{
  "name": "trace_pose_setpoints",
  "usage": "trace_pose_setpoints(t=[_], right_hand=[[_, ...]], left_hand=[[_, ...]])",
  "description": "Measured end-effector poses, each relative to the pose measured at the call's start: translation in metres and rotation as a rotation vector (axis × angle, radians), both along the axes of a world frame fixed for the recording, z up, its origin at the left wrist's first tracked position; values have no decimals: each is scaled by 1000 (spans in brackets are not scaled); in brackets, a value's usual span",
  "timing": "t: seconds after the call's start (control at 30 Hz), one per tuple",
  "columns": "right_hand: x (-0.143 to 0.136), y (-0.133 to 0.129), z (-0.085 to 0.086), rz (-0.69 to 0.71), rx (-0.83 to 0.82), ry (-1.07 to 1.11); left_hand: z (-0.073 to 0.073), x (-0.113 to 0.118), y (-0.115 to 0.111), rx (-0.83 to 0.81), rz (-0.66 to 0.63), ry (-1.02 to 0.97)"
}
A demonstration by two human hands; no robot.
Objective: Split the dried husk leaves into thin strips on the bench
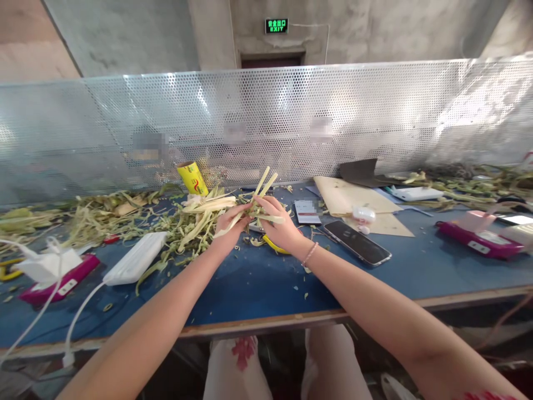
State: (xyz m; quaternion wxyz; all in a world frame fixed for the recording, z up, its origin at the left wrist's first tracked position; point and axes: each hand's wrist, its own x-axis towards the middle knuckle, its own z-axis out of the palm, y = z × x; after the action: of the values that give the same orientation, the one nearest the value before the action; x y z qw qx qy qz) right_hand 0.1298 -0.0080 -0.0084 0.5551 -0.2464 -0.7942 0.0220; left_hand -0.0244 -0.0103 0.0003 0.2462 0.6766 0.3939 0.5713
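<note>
Pale green-yellow plant strips (263, 186) stick up from between my two hands, above the blue table. My left hand (233, 225) is closed around their lower part, its fingertips meeting those of the other hand. My right hand (278, 222) pinches the same strips from the right; a strip end juts out over its fingers. Under the right hand lies something with a yellow handle (275, 244), mostly covered. Left of my hands a heap of cut strips and curled leaves (187, 222) is spread out.
A yellow cardboard tube (192, 178) leans behind the heap. At left are a white power bank (135, 258) with a cable and a magenta socket box (62, 283). A black phone (358, 243), a card (307, 212) and brown paper (353, 194) lie right. A perforated metal screen (266, 122) stands behind.
</note>
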Motion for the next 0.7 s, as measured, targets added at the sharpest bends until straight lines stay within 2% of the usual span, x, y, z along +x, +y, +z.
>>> trace_pose_setpoints(t=[0.27, 0.47, 0.6, 0.7], right_hand=[[-1, -4, -5, 19, -9, -1], [-4, -11, 0, -29, 42, -18], [-5, -13, -1, 49, 1, -24], [-5, -11, -4, 104, -60, 26]], left_hand=[[-4, -4, 3, 118, -12, 36], [-2, -1, 0, 102, 32, 13], [-1, 0, -1, 78, -17, 14], [-2, -1, 1, 156, -30, 93]])
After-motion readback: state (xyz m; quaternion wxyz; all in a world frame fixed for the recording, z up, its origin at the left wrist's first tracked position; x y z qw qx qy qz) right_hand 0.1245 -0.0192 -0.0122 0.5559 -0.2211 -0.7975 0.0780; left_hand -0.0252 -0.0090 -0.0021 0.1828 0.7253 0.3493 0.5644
